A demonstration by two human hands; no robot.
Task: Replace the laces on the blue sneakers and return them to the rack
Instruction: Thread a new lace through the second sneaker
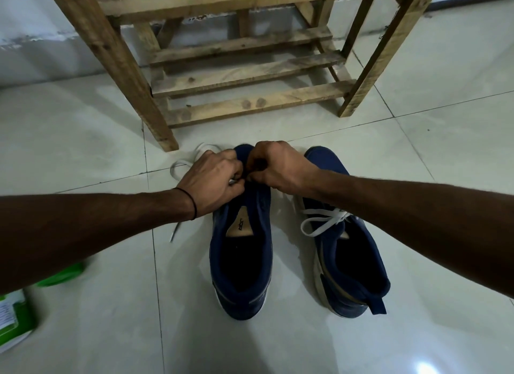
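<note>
Two blue sneakers stand side by side on the tiled floor, toes toward the rack. Over the front of the left sneaker (241,265), my left hand (212,180) and my right hand (274,166) meet, fingers curled and pinching a white lace (180,165) at the eyelets. That lace loops out on the floor to the left, and one end trails under my left forearm. The fingertips hide the eyelets. The right sneaker (347,251) carries a white lace tied in a bow (324,219).
A wooden slatted shoe rack (250,81) stands just beyond the sneakers, its low shelf bare. A green and white package (14,318) lies on the floor at the lower left. A wall runs behind the rack.
</note>
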